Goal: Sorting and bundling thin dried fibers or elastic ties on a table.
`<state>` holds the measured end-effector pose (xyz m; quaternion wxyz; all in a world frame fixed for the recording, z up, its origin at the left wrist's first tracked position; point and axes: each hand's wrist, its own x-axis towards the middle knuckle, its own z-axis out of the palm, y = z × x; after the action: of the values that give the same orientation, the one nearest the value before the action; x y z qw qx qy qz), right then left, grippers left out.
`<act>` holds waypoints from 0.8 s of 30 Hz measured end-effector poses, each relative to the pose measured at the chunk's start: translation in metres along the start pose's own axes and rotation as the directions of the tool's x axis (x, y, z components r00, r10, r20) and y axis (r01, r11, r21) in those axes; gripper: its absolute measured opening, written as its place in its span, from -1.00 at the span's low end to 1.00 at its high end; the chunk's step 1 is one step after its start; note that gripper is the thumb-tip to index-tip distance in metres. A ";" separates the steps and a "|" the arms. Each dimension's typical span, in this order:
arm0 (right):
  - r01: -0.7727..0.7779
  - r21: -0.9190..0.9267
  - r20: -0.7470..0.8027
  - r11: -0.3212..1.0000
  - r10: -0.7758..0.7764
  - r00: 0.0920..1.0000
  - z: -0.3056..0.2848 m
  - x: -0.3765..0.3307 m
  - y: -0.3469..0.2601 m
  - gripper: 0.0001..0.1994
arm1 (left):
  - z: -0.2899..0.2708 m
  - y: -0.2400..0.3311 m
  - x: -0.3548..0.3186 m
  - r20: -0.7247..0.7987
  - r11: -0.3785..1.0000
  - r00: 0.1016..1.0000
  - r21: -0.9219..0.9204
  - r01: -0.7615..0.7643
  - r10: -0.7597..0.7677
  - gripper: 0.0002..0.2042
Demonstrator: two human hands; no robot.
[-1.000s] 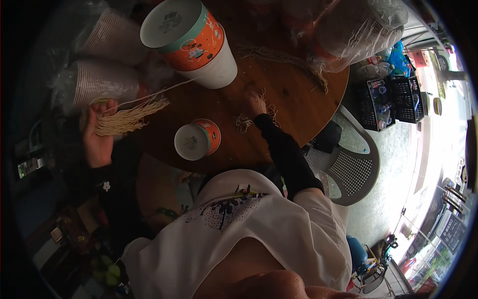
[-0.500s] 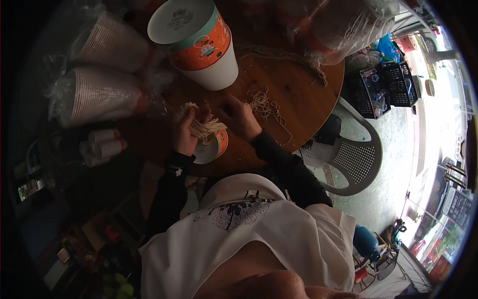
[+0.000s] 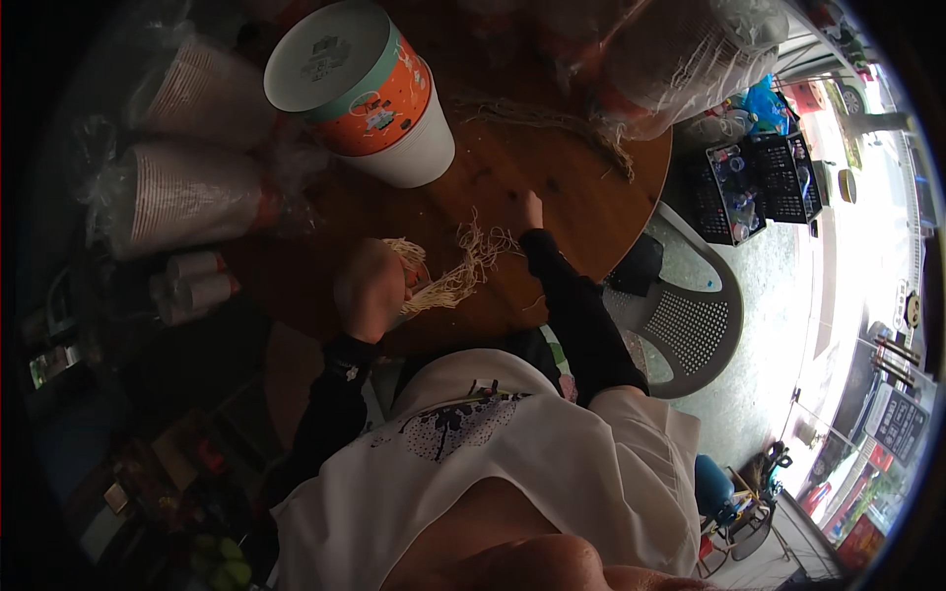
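Note:
My left hand (image 3: pixel 371 293), smeared by motion, is curled against a bundle of pale strings (image 3: pixel 441 288). The strings come out beside its fingers and trail to the right into a loose tangle. Part of an orange paper cup (image 3: pixel 415 264) shows under the strings, mostly covered by them and the hand. My right hand (image 3: pixel 529 210) is farther out over the round wooden table. Its fingers point away and are lost in dark shadow, so their grip does not show. A few strands end near its wrist.
A stack of large paper buckets (image 3: pixel 379 113) stands upside down beyond my hands. Plastic-wrapped cup stacks (image 3: pixel 187 197) lie at the left, with more wrapped stacks (image 3: pixel 680 64) at the far right. A grey chair (image 3: pixel 690 305) and black crates (image 3: pixel 739 187) stand right of the table.
My right hand has moved right and away from my left hand. The loose strings have shifted left and now join the bundle. The left hand has turned, and the view has shifted slightly.

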<state>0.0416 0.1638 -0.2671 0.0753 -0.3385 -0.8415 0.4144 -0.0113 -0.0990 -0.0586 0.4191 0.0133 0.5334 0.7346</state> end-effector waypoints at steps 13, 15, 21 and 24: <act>0.176 -0.189 0.251 0.966 -0.125 0.960 0.050 -0.007 -0.011 -0.74 | 0.011 0.018 -0.028 -0.172 0.990 0.975 0.008 -0.139 0.138 -0.79; -0.011 0.074 0.288 0.997 -0.010 0.958 -0.008 0.008 -0.039 -0.79 | -0.007 0.027 -0.039 -0.239 0.981 0.953 -0.019 -0.194 0.184 -0.80; -0.208 0.901 0.146 0.380 0.185 0.972 -0.161 0.027 -0.033 -0.91 | -0.073 0.056 -0.070 -0.382 0.849 0.846 -0.227 -0.477 0.373 -0.84; 0.038 0.763 -0.128 0.645 0.093 0.987 -0.210 0.035 0.017 -0.89 | -0.100 0.086 -0.077 -0.365 0.762 0.768 -0.196 -0.617 0.527 -0.86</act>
<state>0.1091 0.3285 -0.1495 0.2698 -0.3191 -0.5750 0.7034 -0.0596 -0.2314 -0.0008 0.0867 0.0053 0.4382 0.8947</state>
